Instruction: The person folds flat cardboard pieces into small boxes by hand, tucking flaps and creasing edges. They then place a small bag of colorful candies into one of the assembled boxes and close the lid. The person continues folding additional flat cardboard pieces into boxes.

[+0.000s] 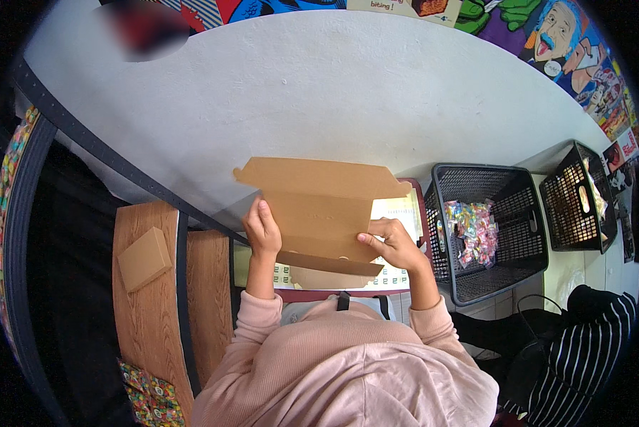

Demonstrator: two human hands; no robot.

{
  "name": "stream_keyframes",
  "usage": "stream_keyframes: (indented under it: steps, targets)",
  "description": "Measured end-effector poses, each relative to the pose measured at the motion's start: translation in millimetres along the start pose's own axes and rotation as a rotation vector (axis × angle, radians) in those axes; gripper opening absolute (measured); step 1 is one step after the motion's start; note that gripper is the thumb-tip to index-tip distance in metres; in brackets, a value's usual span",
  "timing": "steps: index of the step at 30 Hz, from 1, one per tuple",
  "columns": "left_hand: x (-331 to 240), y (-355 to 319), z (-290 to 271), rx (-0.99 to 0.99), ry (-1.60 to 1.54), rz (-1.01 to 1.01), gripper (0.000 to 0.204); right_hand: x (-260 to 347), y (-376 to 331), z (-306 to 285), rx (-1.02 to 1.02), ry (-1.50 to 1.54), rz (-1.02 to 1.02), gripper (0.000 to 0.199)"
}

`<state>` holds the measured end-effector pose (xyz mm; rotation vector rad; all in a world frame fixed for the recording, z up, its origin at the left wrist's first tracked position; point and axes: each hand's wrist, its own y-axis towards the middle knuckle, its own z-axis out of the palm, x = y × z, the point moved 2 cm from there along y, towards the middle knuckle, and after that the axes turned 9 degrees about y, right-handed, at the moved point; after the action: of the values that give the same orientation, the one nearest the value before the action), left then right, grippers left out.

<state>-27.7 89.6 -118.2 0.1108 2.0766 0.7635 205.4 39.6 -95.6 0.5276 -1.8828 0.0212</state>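
Observation:
In front of my body I hold up a brown cardboard box blank [312, 217], with its upper flap raised and a narrow folded panel along the near edge. My left hand [262, 226] grips its left side, thumb on the face and fingers partly hidden. On the right side my right hand [394, 243] pinches the board with the thumb on top. Beneath it, another piece of cardboard [312, 278] shows partly on the printed paper [399, 210] covering the table.
Right of the table stands a black plastic crate [501, 245] with wrapped sweets [474, 231]; a second crate [576, 203] is beyond it. A closed cardboard box [145, 259] lies on a wooden surface [152, 324] at left. A striped fabric item [590, 363] is at lower right.

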Motion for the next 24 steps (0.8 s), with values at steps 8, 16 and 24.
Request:
stream_keyframes:
  steps: [8,16,24]
  targets:
    - [5.5,-16.9,-2.2,-0.095,0.119,0.246,0.028,10.5,-1.4,-3.0,-0.139,-0.015,0.049,0.021]
    - [5.9,-11.2,-17.4,-0.031,0.045,0.165,0.022,14.1,10.7,3.8,-0.237,0.112,0.021,0.017]
    - [-3.3,0.6,-16.9,-0.022,-0.084,0.044,0.030,14.2,23.3,9.3,-0.269,0.222,0.011,0.019]
